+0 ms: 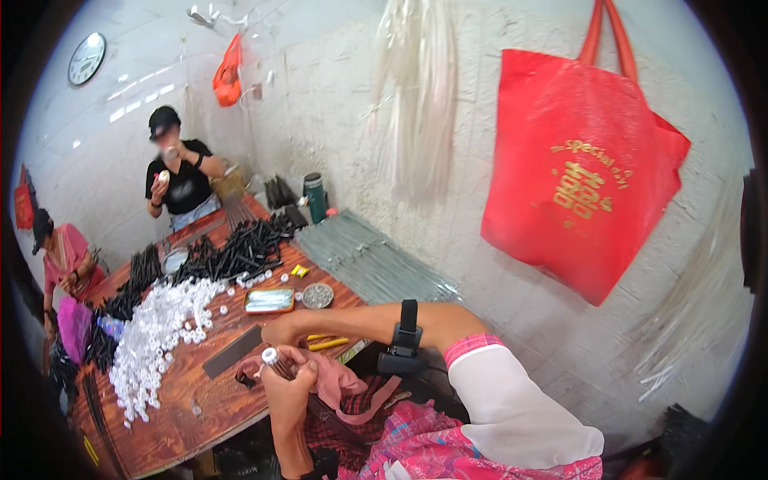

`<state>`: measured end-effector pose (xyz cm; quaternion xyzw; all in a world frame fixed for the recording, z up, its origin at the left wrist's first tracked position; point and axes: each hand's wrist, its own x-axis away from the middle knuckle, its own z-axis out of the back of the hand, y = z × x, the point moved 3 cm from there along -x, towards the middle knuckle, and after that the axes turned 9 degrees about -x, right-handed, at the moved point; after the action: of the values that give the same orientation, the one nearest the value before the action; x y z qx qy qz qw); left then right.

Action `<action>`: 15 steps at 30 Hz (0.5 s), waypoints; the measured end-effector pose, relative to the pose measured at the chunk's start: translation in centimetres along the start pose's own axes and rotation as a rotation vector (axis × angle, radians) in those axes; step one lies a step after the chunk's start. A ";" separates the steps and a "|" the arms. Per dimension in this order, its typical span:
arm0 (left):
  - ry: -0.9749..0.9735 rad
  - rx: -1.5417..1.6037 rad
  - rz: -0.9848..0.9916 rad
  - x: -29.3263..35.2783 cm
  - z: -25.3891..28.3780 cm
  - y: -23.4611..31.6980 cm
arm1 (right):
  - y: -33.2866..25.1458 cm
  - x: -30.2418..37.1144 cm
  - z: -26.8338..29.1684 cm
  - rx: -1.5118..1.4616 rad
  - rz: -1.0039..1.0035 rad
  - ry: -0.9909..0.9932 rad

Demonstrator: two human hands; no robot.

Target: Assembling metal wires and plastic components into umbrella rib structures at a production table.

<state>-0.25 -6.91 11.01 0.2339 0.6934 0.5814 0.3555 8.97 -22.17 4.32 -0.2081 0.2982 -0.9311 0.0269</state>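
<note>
My left hand [290,386] is closed around a small bundle of thin, dark rods, with a white ring-shaped plastic piece [270,355] at the upper end. My right hand [280,329] reaches in from the right, just beyond the white piece. Its fingers are mostly hidden, so whether it grips anything cannot be made out. A dark flat bar [233,352] lies on the wooden table beside the right hand. Pinkish cloth [340,382] hangs at the table edge by my left hand.
White plastic pieces [164,328] form a heap on the table [200,408], with black parts [248,244] behind. A tray [270,300], a bowl [318,295], yellow-handled tools [328,344] and grey rods [376,256] lie nearby. Two people sit across the table. A red bag [576,176] hangs right.
</note>
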 end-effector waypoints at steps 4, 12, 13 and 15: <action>0.064 0.022 -0.012 1.3 2.3 -0.5 | -2.8 6.4 2.4 -0.058 -0.015 0.271; 0.100 0.317 -0.027 0.0 4.2 -1.8 | -12.2 35.8 10.9 -0.054 0.198 1.194; 0.093 0.323 -0.021 0.0 4.4 -2.0 | -16.7 40.0 11.0 -0.038 0.006 1.330; 0.057 0.310 -0.061 -0.5 4.3 -2.2 | -20.8 47.7 12.0 0.001 0.232 1.488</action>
<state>3.56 -5.00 8.67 0.2480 0.7914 0.4630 0.3127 -28.18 -19.93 42.62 0.5086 0.2575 -0.8173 -0.0836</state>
